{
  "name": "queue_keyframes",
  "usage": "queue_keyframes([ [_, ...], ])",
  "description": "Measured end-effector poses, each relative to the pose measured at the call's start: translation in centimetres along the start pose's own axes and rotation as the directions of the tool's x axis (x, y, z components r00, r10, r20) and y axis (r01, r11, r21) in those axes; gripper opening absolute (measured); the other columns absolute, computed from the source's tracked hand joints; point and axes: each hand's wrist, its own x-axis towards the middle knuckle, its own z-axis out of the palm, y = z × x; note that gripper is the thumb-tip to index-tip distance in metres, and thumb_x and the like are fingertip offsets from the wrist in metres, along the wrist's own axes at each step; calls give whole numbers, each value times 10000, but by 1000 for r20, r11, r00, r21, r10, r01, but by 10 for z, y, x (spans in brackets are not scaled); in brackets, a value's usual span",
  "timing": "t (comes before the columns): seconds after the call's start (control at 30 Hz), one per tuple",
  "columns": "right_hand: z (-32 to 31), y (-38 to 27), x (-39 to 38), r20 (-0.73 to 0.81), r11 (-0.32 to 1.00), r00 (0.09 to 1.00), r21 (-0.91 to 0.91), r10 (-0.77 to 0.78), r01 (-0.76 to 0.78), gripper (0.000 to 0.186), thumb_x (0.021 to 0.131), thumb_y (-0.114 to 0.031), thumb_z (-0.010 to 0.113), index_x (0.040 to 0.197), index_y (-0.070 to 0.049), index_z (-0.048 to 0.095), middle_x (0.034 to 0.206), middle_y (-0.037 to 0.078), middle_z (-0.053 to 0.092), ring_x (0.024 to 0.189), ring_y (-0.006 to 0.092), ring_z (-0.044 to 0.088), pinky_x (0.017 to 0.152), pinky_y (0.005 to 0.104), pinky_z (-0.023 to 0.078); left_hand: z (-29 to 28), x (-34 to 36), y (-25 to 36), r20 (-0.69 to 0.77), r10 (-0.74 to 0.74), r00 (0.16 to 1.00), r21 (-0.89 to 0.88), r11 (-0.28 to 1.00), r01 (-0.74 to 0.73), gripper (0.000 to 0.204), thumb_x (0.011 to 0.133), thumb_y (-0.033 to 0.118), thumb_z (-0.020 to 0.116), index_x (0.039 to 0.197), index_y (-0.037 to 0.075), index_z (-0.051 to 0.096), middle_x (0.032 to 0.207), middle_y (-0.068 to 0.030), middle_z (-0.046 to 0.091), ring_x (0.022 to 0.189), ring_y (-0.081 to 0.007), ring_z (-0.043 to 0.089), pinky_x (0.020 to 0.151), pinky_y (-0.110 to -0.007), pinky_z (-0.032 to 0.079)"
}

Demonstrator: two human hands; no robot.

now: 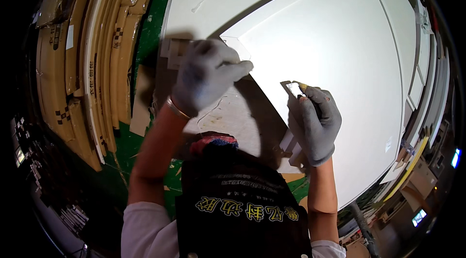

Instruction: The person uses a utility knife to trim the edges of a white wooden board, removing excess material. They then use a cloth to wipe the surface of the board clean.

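Left hand [206, 76], gloved, closed on white panel [340, 64] corner mid-frame; right hand [316, 122] grips small blade tool [297, 88] at panel edge. Wrapped trim stacks [92, 54] upper left.

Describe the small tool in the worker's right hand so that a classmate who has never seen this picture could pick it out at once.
Start at the large white panel that fills the upper right of the view, then follow its lower left edge down to the grey-gloved right hand. The small tool sticks out above that glove's fingertips, against the panel's edge. Its shiny metal and yellowish tip set it apart from the plain white around it.
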Motion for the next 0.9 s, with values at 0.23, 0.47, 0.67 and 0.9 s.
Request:
queue_keyframes([
  [0.23, 4, 10, -7, -17, 979, 989, 143, 145, -142, 160, 805, 8, 644, 963, 10, 667, 912, 124, 649, 794, 210, 619, 696, 283, 496, -49, -1, -103, -510, -49, 859, 144, 979, 141, 77, 881, 21, 595, 955, 44, 595, 846, -67, 611, 760, -174, 608, 690, -323, 537],
  [0.47, 20, -17, 16, 134, 931, 975, 299, 176, -209, 177, 839, -48, 647, 1006, -13, 694, 813, 99, 626, 693, 173, 586, 636, 266, 468, -39, -28, -69, -381, -432, 818, -348, 886, 306, 104, 911, -18, 558, 955, 25, 643, 902, -67, 652, 885, -128, 629, 774, -241, 513],
  [0.67, 28, -29, 43, 158, 983, 984, 154, 79, -104, 181, 827, -57, 664, 1002, -35, 700, 770, 94, 605, 667, 184, 580, 611, 282, 469, -15, -19, -4, -21, -808, 589, -731, 414, 543, 138, 908, -8, 560, 1016, -27, 643, 960, -65, 661, 919, -112, 613, 834, -244, 488],
  [0.9, 27, -29, 48, 199, 971, 975, 197, 98, -138, 165, 825, -39, 648, 982, -16, 692, 774, 99, 610, 694, 188, 569, 615, 289, 464, -12, -26, 0, -38, -846, 532, -734, 385, 559, 138, 911, -10, 489, 978, -49, 604, 960, -103, 636, 909, -176, 619, 846, -292, 496],
])
